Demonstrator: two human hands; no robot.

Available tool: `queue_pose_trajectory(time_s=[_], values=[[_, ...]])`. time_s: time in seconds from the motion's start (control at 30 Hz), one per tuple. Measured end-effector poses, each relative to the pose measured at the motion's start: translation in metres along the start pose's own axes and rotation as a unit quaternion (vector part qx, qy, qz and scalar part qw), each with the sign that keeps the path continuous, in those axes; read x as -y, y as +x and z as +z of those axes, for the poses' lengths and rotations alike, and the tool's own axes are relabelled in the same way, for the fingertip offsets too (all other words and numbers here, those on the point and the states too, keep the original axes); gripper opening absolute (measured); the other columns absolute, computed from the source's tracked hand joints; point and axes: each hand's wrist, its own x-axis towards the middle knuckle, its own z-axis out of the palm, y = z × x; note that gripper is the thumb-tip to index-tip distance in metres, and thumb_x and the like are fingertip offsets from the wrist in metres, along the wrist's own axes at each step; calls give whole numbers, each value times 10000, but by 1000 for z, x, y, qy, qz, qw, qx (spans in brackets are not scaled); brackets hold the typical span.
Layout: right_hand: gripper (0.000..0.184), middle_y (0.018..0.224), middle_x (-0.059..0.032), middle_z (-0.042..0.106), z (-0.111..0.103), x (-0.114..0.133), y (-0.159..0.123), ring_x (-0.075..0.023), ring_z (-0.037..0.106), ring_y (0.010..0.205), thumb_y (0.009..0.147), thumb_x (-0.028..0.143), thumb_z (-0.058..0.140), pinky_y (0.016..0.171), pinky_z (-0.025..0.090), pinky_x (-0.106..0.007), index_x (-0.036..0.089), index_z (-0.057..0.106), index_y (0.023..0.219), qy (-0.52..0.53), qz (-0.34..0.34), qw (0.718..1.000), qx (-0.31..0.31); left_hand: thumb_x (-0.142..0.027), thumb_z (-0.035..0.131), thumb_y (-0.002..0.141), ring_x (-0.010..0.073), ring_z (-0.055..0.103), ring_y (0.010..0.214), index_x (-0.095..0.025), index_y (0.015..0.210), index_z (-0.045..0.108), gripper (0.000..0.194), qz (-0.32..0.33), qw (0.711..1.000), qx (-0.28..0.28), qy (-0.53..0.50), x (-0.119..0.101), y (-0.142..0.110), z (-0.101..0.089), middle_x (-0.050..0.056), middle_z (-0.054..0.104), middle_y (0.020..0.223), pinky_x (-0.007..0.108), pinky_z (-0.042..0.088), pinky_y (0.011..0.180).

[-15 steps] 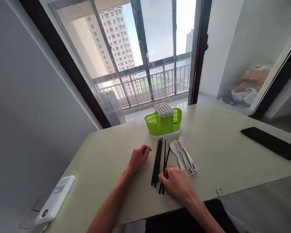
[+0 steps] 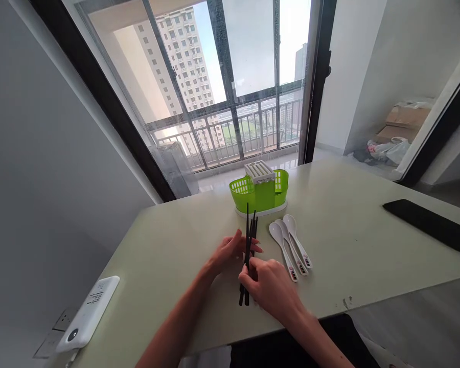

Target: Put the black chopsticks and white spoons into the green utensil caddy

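Observation:
Dark chopsticks (image 2: 248, 250) are gathered in front of me, several of them, tips pointing away. My right hand (image 2: 267, 280) is closed around some of them near the middle, thumb and fingers pinching. My left hand (image 2: 233, 249) is at their left side, thumb raised and fingers stretched behind the chopsticks; whether it presses on them I cannot make out. Just right of the chopsticks lie three white spoons (image 2: 290, 247), bowls away from me. Beyond stands a green cutlery holder (image 2: 264, 197) with a white slotted top.
The pale tabletop (image 2: 176, 245) reaches toward a glass sliding door. A black flat object (image 2: 431, 224) lies at the right, and a white device (image 2: 90, 312) sits by the left edge. Cardboard boxes and bags (image 2: 402, 125) are piled on the floor at the back right.
My right hand has moved left, bringing its chopsticks from beside the spoons to the other chopsticks. My left hand has shifted right, its fingers opening out beside them.

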Motion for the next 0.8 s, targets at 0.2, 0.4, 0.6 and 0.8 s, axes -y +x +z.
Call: queue_pose_trajectory(time_s=[0.2, 0.4, 0.6, 0.8], values=[[281, 575, -5, 652, 8, -3, -1, -162, 568, 524, 938, 248, 528, 574, 189, -342, 214, 557, 660, -36, -32, 999, -9, -555, 829, 754, 143, 655, 700, -98, 1015, 762, 531, 17, 992, -3, -128, 4, -3, 0, 126, 765, 906, 244, 416, 609], [288, 572, 20, 629, 11, -7, -3, -162, 601, 524, 1015, 308, 486, 562, 186, -328, 220, 540, 746, -32, -67, 997, -18, -460, 887, 718, 110, 627, 596, -113, 840, 744, 394, 56, 977, -28, -203, 3, -3, -7, 54, 719, 742, 221, 415, 561], [236, 640, 42, 645, 14, -14, -2, -168, 632, 583, 1050, 418, 473, 577, 304, -277, 223, 594, 997, 41, -75, 996, -34, -427, 915, 685, 98, 625, 570, -143, 825, 739, 362, 122, 952, -91, -264, -3, -5, -12, 8, 708, 724, 238, 467, 614], [245, 892, -8, 669, 21, -28, 1, -158, 643, 666, 1058, 386, 470, 604, 360, -278, 244, 670, 1061, 20, -90, 993, -76, -434, 924, 662, 128, 655, 623, -144, 815, 747, 372, 145, 953, -120, -237, -5, -6, -8, 38, 736, 758, 247, 451, 602]])
